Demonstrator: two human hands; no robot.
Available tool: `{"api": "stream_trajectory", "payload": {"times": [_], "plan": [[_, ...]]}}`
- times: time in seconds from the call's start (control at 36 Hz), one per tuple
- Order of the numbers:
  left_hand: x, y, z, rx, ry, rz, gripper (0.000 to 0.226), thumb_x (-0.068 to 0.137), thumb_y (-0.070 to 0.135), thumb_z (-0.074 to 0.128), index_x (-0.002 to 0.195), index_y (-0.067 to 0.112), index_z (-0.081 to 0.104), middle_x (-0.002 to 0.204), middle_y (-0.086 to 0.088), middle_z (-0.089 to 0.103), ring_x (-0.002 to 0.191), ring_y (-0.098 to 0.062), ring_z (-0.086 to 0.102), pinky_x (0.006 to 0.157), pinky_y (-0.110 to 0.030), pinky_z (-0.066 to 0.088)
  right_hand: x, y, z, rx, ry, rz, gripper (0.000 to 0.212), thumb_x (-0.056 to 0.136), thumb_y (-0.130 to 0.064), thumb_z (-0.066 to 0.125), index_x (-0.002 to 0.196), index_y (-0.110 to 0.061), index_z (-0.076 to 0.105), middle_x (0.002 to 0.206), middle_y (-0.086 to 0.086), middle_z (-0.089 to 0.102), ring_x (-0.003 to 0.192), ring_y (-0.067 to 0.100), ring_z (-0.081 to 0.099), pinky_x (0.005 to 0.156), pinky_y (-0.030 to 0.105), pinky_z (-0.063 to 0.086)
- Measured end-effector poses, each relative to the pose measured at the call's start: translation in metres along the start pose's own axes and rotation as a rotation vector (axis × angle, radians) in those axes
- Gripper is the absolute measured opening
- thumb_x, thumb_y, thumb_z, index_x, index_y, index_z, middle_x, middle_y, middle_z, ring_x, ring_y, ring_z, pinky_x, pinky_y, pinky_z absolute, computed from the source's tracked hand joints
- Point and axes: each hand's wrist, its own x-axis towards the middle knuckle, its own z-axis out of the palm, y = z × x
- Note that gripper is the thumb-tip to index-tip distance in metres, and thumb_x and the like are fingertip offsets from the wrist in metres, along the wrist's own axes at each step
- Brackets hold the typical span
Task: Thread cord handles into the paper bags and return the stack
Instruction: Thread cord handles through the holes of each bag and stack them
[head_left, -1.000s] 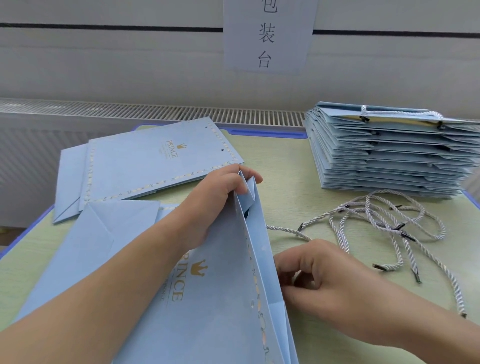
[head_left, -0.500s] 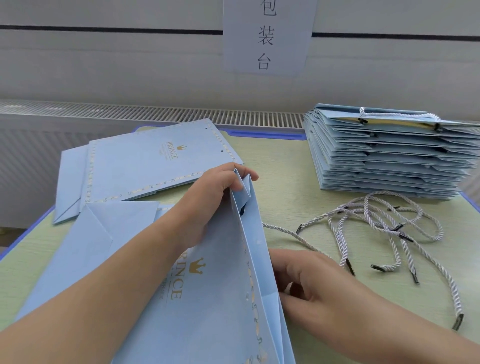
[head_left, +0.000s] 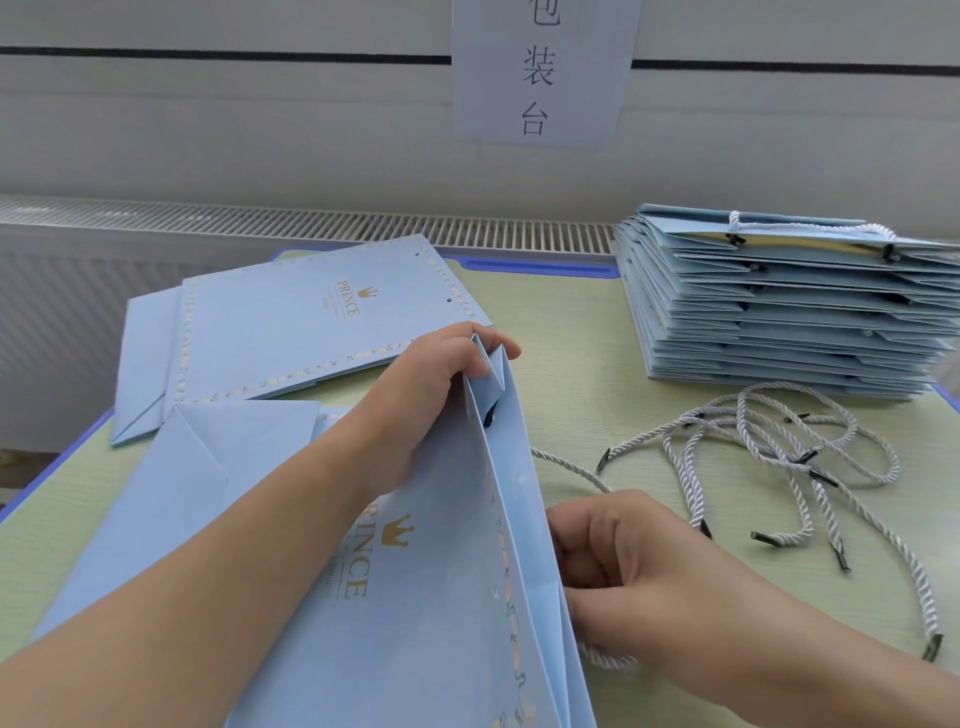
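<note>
Left hand (head_left: 426, 400) pinching top edge of pale-blue gold-printed "PRINCE" bag (head_left: 415, 597), mouth propped open at near table edge. Right hand (head_left: 639, 566) curled round white twisted cord (head_left: 571, 467) beside bag. Threaded stack (head_left: 779, 306) far right.

Left hand (head_left: 415, 400) grips bag (head_left: 431, 597); right hand (head_left: 639, 566) apparently pinches cord (head_left: 571, 467).

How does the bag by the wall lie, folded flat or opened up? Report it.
Folded flat: the bag by the wall lies on the table, base flap tucked, its handle holes empty.
</note>
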Motion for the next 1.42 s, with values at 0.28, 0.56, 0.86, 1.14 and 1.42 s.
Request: {"api": "stream_trajectory", "payload": {"times": [0.28,0.56,0.86,1.14,1.42], "plan": [[0.002,-0.002,0.0,-0.047,-0.002,-0.002,0.033,0.058,0.023,0.044,0.078,0.025,0.07,0.081,-0.005,0.054,0.069,-0.022,0.05,0.076,-0.042,0.039,0.0,-0.001,0.001,0.091,-0.041,-0.002,0.035,0.084,-0.012,0.06,0.112,0.009,0.059,0.112,0.03,0.064,0.108,0.045,0.061,0.096,0.059,0.046],[0.004,-0.003,-0.003,-0.085,-0.037,-0.001,0.038,0.053,0.016,0.043,0.081,0.021,0.069,0.072,0.0,0.056,0.058,-0.015,0.054,0.069,-0.036,0.043,0.0,-0.005,0.006,0.082,0.045,-0.016,0.038,0.076,-0.016,0.063,0.102,0.012,0.06,0.1,0.033,0.066,0.098,0.047,0.063,0.09,0.056,0.05],[0.006,-0.001,-0.003,-0.081,-0.03,-0.005,0.044,0.05,0.011,0.04,0.085,0.017,0.066,0.079,-0.003,0.053,0.06,-0.016,0.051,0.065,-0.032,0.043,-0.003,-0.004,0.01,0.035,0.105,-0.165,0.01,0.076,-0.008,0.06,0.082,-0.002,0.065,0.07,0.007,0.071,0.059,0.008,0.064,0.055,0.018,0.044],[0.006,-0.002,0.0,-0.032,-0.026,0.001,0.041,0.052,0.015,0.043,0.086,0.019,0.066,0.082,-0.006,0.051,0.06,-0.016,0.049,0.066,-0.033,0.039,-0.003,-0.009,0.009,0.397,0.011,-0.069,0.022,0.072,-0.008,0.068,0.086,-0.006,0.052,0.067,0.014,0.067,0.047,0.01,0.06,0.044,0.014,0.041],[0.007,-0.004,0.0,-0.008,-0.004,-0.004,0.04,0.051,0.015,0.042,0.083,0.021,0.066,0.082,-0.003,0.051,0.069,-0.02,0.047,0.068,-0.033,0.038,-0.016,-0.016,0.008,-0.081,0.153,-0.117,0.063,0.063,-0.053,0.06,0.117,-0.051,0.027,0.06,-0.008,0.062,0.058,0.004,0.055,0.062,0.014,0.043]]}}
